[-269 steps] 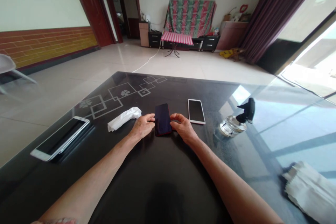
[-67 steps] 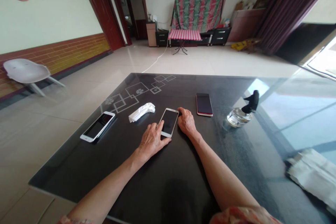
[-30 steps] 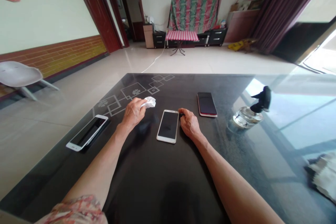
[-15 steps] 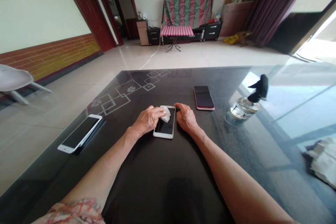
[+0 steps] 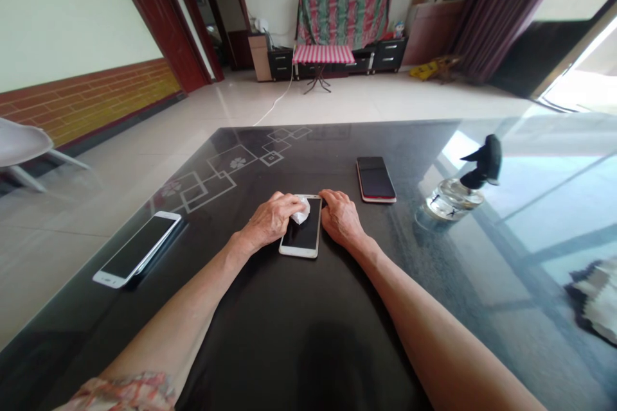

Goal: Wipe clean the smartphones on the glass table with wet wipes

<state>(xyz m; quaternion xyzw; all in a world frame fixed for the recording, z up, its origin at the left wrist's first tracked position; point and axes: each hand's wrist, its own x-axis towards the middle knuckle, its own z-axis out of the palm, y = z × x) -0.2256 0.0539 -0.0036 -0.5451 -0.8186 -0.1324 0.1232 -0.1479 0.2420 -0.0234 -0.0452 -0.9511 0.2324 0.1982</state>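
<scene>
A white smartphone (image 5: 307, 234) lies face up on the dark glossy table, straight in front of me. My left hand (image 5: 270, 219) pinches a crumpled white tissue (image 5: 302, 212) and presses it on the upper part of the dark screen. The fingers of my right hand (image 5: 342, 219) are curled against the phone's upper right edge, gripping it there; the fingertips are partly hidden. Behind the right hand lies a dark phone with a red edge (image 5: 376, 178), on top of something pale. Off to the left, another white phone (image 5: 138, 249) rests on a second flat device.
A clear spray bottle (image 5: 453, 199) with a black trigger head stands to the right. A crumpled whitish cloth (image 5: 600, 302) lies at the table's right side. Beyond the table (image 5: 270, 334) are a striped folding table (image 5: 322, 54) and a pale chair (image 5: 24, 144) at left.
The tissue has shifted slightly on the screen under my left hand. My right hand's fingers have closed in nearer the phone's edge. The whole view has turned a little.
</scene>
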